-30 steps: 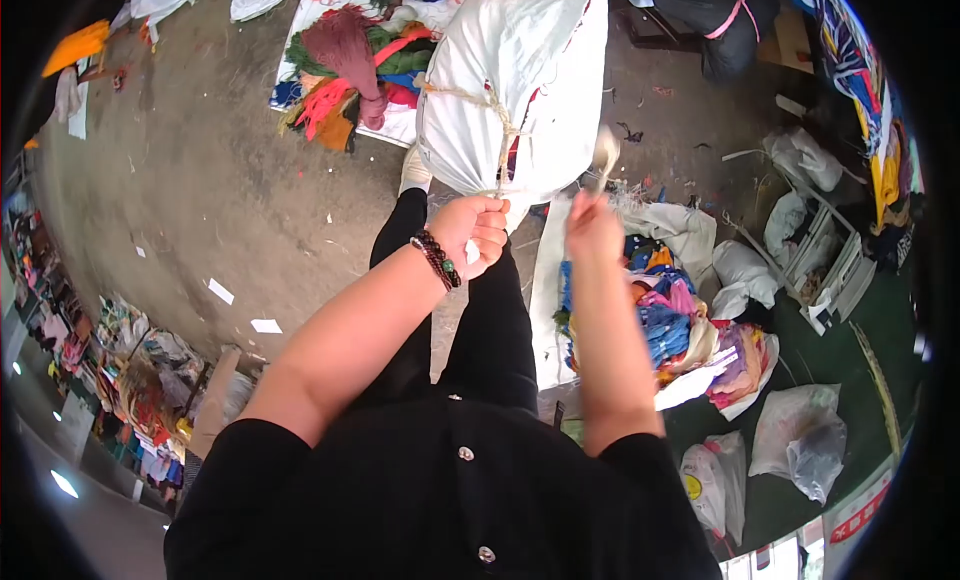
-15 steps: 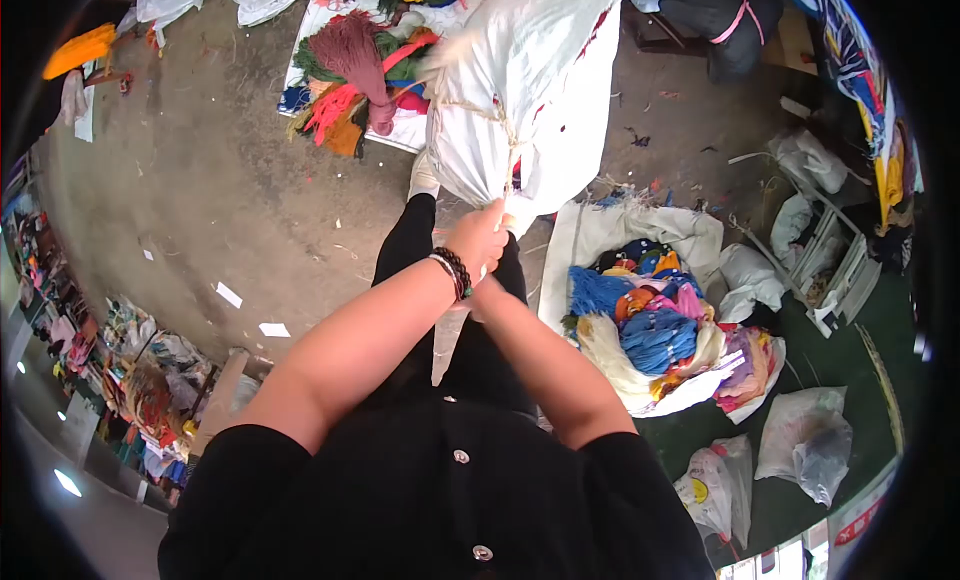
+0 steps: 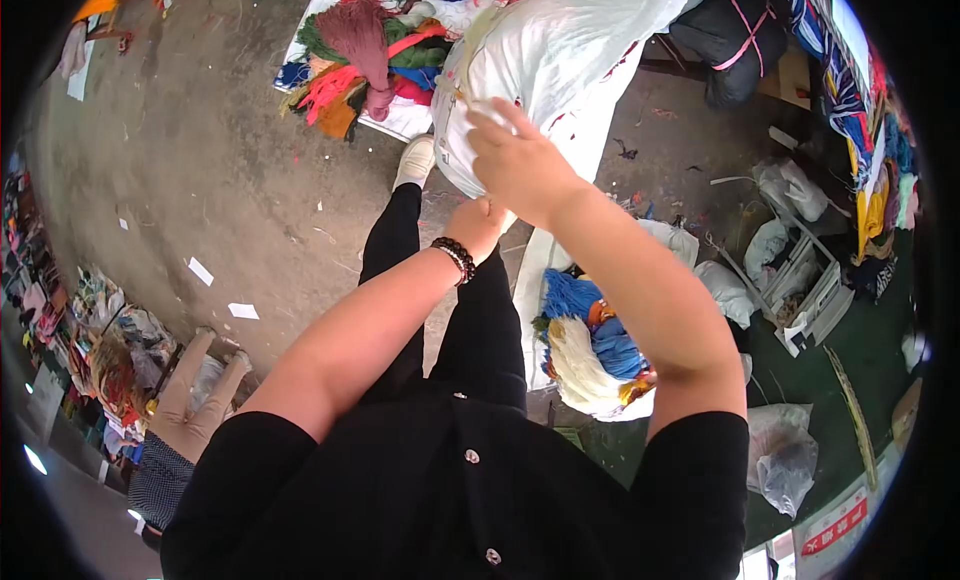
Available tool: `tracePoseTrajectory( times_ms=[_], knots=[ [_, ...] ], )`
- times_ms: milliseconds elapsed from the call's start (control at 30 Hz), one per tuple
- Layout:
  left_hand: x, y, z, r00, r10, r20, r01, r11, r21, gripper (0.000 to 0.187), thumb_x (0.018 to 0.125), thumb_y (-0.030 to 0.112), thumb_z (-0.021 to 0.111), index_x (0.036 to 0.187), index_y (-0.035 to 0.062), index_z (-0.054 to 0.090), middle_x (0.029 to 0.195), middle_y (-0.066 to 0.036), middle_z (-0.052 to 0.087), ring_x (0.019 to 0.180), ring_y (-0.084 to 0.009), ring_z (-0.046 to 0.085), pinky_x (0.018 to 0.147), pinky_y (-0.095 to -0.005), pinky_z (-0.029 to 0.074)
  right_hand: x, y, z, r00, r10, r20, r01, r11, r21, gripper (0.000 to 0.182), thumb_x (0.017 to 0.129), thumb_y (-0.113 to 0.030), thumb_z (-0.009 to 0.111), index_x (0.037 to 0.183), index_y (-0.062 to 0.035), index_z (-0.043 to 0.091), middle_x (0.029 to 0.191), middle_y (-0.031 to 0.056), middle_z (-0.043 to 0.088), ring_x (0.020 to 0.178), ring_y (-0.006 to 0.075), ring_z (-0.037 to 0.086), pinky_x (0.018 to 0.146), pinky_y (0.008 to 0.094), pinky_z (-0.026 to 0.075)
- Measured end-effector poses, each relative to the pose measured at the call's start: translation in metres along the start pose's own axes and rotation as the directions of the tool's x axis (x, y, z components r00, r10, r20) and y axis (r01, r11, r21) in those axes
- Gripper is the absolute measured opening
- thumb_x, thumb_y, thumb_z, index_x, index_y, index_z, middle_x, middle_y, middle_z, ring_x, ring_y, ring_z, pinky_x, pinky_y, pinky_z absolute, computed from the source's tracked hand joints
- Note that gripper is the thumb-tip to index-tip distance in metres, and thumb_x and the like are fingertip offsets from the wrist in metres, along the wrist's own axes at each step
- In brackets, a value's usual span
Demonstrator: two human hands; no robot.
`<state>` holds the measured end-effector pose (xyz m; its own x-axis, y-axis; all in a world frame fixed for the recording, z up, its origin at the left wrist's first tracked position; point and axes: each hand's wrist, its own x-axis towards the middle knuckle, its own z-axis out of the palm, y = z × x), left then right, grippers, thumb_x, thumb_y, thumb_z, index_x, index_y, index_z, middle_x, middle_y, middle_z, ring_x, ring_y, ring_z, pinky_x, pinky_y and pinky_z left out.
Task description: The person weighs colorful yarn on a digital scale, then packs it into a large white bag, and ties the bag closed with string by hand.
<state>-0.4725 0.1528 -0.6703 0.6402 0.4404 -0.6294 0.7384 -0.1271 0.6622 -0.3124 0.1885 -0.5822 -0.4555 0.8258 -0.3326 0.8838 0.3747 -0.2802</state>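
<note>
A big white woven sack [image 3: 570, 55] stands in front of me, its gathered neck toward my body. Around that neck my left hand [image 3: 478, 228], with a dark beaded bracelet [image 3: 456, 260] at the wrist, is closed. My right hand [image 3: 520, 170] lies just beyond it, over the near side of the sack, its fingers stretched out and apart. Part of the sack's surface is hidden behind this hand. Bits of red show through at the sack's right side.
Coloured yarn hanks [image 3: 350, 55] lie at the far left of the sack. More yarn [image 3: 590, 350] fills an opened white sack on the right. Plastic bags [image 3: 785, 450] and a metal frame [image 3: 815, 280] stand farther right. Another person's legs [image 3: 190, 400] show at the lower left.
My right hand has left the twisted end below my left hand and moved up onto the sack, fingers spreading. The left hand keeps its grip. A person has come into view at lower left.
</note>
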Motion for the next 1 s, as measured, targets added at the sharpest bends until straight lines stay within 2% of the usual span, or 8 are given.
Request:
tracePoseTrajectory(
  times_ms=[33,233,300,467,700,833,967,1000],
  knots=[
    [-0.003,0.01,-0.006,0.978,-0.203,0.04,0.207,0.969,-0.135,0.041,0.091,0.033,0.04,0.083,-0.0016,0.06,0.086,-0.023,0.06,0.082,-0.04,0.057,0.073,-0.0483,0.044,-0.015,0.004,0.001,0.999,0.041,-0.036,-0.041,0.999,-0.015,0.016,0.068,-0.02,0.063,0.079,-0.0092,0.066,0.114,0.004,0.052,0.126,0.0198,0.033,0.107,0.0388,0.02],
    [-0.007,0.024,-0.021,0.991,-0.13,0.009,0.13,0.991,0.015,0.052,0.094,0.037,0.031,0.076,-0.0032,0.059,0.079,-0.025,0.06,0.08,-0.0414,0.056,0.073,-0.0485,0.043,-0.067,-0.02,0.047,0.84,0.518,-0.159,-0.432,0.817,0.381,0.009,0.071,-0.013,0.061,0.078,-0.0069,0.062,0.071,0.0089,0.059,0.072,0.0279,0.059,0.063,0.0378,0.047],
    [-0.003,0.022,-0.02,0.989,-0.146,0.029,0.146,0.989,0.001,0.057,0.094,0.039,0.028,0.077,-0.0037,0.06,0.079,-0.025,0.06,0.08,-0.0417,0.056,0.075,-0.0486,0.043,-0.059,-0.038,0.059,0.452,0.891,0.045,-0.598,0.265,0.756,0.012,0.076,-0.015,0.063,0.075,-0.0029,0.061,0.07,0.0111,0.062,0.065,0.0314,0.061,0.059,0.0371,0.047],
    [-0.003,0.025,-0.021,0.983,-0.178,0.043,0.18,0.983,-0.035,0.058,0.094,0.04,0.027,0.077,-0.0044,0.061,0.08,-0.026,0.06,0.081,-0.0419,0.057,0.075,-0.0488,0.042,-0.044,-0.057,0.086,0.179,0.983,0.04,-0.476,0.051,0.878,0.021,0.073,-0.022,0.07,0.079,-0.0023,0.065,0.071,0.0111,0.063,0.061,0.0226,0.061,0.06,0.0313,0.048],
    [-0.003,0.026,-0.022,0.985,-0.163,0.056,0.167,0.982,-0.087,0.055,0.094,0.038,0.033,0.079,-0.0061,0.06,0.073,-0.018,0.063,0.076,-0.0335,0.061,0.071,-0.0405,0.045,-0.036,-0.07,0.101,0.172,0.973,-0.151,-0.438,0.214,0.873,0.017,0.07,-0.016,0.07,0.078,-0.0019,0.067,0.079,0.0125,0.061,0.071,0.0259,0.06,0.064,0.0338,0.048],
    [-0.002,0.025,-0.022,0.992,-0.121,0.048,0.124,0.989,-0.081,0.054,0.095,0.038,0.032,0.077,-0.0046,0.061,0.066,-0.017,0.061,0.069,-0.0323,0.06,0.066,-0.04,0.045,-0.038,-0.072,0.093,0.182,0.98,-0.074,-0.463,0.152,0.873,0.014,0.07,-0.014,0.069,0.078,-0.0028,0.067,0.077,0.0116,0.06,0.071,0.0249,0.058,0.064,0.0321,0.047],
    [-0.002,0.036,-0.03,0.973,-0.184,0.137,0.195,0.978,-0.075,0.051,0.094,0.032,0.029,0.079,-0.003,0.062,0.077,-0.02,0.063,0.079,-0.0369,0.059,0.074,-0.0454,0.044,-0.047,-0.073,0.094,0.176,0.977,0.117,-0.385,-0.041,0.922,0.011,0.071,-0.011,0.068,0.077,-0.0021,0.065,0.075,0.0099,0.059,0.07,0.0223,0.057,0.065,0.031,0.045],
    [-0.002,0.037,-0.032,0.97,-0.188,0.153,0.2,0.977,-0.068,0.05,0.094,0.032,0.03,0.08,-0.003,0.062,0.076,-0.019,0.063,0.079,-0.0367,0.059,0.073,-0.0448,0.044,-0.048,-0.074,0.096,0.217,0.912,0.348,-0.139,-0.324,0.936,0.012,0.074,-0.013,0.067,0.077,-0.0025,0.065,0.073,0.0089,0.058,0.068,0.0209,0.054,0.064,0.0299,0.043]
  ],
)
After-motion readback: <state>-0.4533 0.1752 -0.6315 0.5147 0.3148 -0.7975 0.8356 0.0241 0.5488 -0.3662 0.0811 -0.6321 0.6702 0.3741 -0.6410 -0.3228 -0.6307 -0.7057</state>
